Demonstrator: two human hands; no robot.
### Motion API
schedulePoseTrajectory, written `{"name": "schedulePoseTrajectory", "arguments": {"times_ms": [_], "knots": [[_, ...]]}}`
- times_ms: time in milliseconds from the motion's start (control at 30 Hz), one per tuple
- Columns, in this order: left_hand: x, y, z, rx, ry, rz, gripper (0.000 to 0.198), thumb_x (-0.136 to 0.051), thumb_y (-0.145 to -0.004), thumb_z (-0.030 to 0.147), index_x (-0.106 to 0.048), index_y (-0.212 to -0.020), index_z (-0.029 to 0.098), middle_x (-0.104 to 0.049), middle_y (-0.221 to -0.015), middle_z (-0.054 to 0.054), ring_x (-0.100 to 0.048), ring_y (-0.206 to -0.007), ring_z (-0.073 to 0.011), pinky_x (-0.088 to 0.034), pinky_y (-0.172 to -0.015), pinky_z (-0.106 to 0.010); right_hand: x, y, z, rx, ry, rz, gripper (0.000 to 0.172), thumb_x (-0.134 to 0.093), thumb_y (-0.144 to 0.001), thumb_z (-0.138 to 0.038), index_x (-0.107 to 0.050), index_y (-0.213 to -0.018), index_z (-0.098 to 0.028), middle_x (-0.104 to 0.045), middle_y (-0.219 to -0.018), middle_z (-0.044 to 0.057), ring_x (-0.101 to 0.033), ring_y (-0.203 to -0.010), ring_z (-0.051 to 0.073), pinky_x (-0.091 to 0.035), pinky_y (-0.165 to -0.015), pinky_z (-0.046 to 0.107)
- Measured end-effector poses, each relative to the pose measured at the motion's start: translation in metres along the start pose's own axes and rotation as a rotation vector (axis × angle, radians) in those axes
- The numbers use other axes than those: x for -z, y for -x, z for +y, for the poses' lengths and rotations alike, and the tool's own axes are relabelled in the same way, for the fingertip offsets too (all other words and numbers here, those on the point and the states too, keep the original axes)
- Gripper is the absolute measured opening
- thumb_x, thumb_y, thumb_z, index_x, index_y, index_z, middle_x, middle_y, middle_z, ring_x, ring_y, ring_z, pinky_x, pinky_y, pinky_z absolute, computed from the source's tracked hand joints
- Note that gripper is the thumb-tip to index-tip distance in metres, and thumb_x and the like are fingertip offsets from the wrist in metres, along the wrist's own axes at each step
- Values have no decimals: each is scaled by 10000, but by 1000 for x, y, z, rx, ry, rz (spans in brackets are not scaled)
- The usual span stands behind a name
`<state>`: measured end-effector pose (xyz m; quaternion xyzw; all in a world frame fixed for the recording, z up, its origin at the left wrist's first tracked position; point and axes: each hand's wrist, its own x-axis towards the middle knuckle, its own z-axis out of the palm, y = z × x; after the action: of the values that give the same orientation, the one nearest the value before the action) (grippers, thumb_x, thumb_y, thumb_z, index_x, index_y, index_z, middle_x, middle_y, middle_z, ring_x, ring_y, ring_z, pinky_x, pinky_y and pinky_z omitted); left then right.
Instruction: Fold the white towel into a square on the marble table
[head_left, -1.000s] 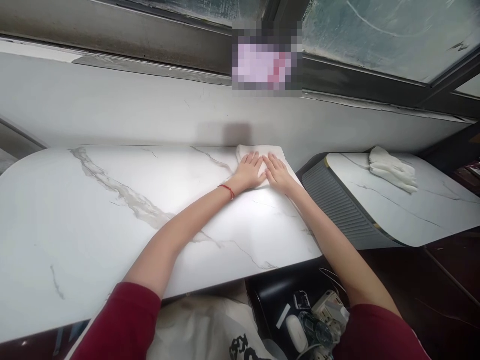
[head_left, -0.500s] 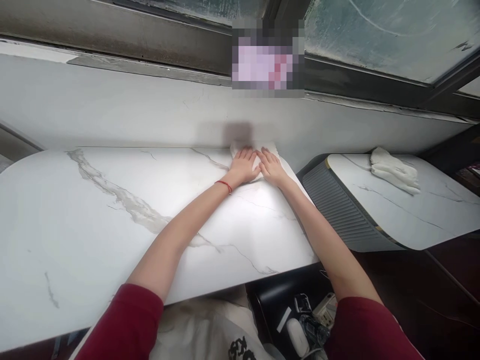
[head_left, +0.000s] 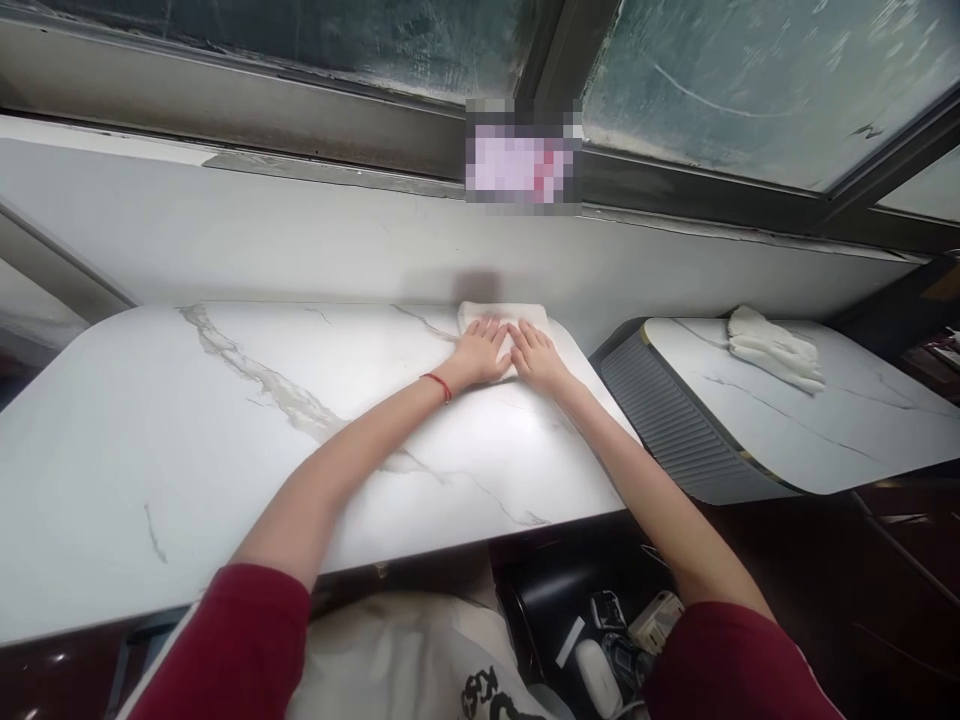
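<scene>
At the far right corner of the table (head_left: 172,470), pressing on a white cloth (head_left: 504,313).
Resting left hand (head_left: 482,354) and right hand (head_left: 537,360) flat atop it, fingers straight, slightly spread, gripping nothing.

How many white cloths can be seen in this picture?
2: one white cloth under the left hand and right hand, one crumpled cloth on the fluted cabinet at right.

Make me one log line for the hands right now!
left hand: flat on white cloth | right hand: flat on same cloth | under cloth: marbled tabletop
</scene>
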<state>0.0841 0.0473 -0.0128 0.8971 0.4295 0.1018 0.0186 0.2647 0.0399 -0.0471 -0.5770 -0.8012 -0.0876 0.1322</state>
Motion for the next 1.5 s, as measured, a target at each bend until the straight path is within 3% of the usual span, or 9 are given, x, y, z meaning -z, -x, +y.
{"name": "schedulePoseTrajectory", "arguments": {"times_ms": [133,300,533,600,700,833,1033,1300,1500], "knots": [[2,42,4,-94,-40,16,675,-375,-1028,415,-348,-1573,19,-295,-1667,-223,-259,-1559,-360,-226,-1250,-498,16,42,-31,65,55,63,590,-280,-1034,-338,-431,-1528,-54,-455,-1563,254,-426,-1446,350,-379,-1141,518],[17,108,20,-205,-70,61,623,-431,-1006,437,-479,-1468,21,-465,-1561,-244,-454,-1422,-377,-335,-1158,-498,54,99,-75,195,86,147,509,-366,-1036,-343,-558,-1406,-50,-606,-1358,246,-571,-1153,349,-500,-910,465],[47,184,56,-346,-104,51,427,-496,-985,421,-633,-1197,78,-688,-1156,-164,-617,-1061,-308,-464,-946,-427,93,160,-127,325,42,208,314,-460,-981,-191,-634,-1231,-113,-658,-937,129,-525,-786,253,-468,-672,383],[49,198,63,-350,-158,67,396,-491,-996,392,-635,-1187,77,-697,-1139,-162,-627,-1062,-301,-466,-949,-421,97,170,-136,342,-15,220,303,-489,-969,-166,-623,-1236,-115,-656,-944,128,-545,-811,254,-488,-689,384],[45,210,70,-319,-246,107,478,-463,-1017,412,-593,-1290,42,-648,-1327,-219,-568,-1267,-345,-438,-1035,-453,95,178,-144,338,-94,253,404,-489,-962,-131,-541,-1359,-83,-653,-1188,199,-592,-1064,306,-531,-820,426],[41,210,70,-276,-247,62,567,-435,-1024,455,-539,-1380,26,-475,-1551,-259,-436,-1455,-369,-389,-1131,-473,90,179,-144,334,-157,174,532,-447,-969,-98,-411,-1499,-80,-563,-1447,220,-484,-1364,341,-491,-999,486],[42,186,46,-203,-116,-40,591,-407,-1031,395,-467,-1460,-8,-354,-1614,-296,-330,-1523,-403,-341,-1196,-511,78,152,-134,304,-184,64,566,-365,-1029,-198,-307,-1589,-136,-459,-1585,183,-419,-1450,320,-434,-1075,493],[23,133,-14,8,2,37,635,-409,-997,335,-381,-1522,-20,-244,-1672,-257,-198,-1583,-328,-201,-1285,-490,34,59,-117,269,-160,-18,581,-275,-1039,-312,-364,-1582,-122,-418,-1621,178,-361,-1503,310,-325,-1150,482],[22,100,-57,99,-19,68,635,-406,-998,338,-393,-1503,-46,-277,-1659,-274,-226,-1574,-345,-182,-1281,-467,16,-7,-112,298,-186,-67,589,-240,-1035,-321,-381,-1570,-121,-371,-1651,164,-316,-1531,286,-269,-1177,466]]}}
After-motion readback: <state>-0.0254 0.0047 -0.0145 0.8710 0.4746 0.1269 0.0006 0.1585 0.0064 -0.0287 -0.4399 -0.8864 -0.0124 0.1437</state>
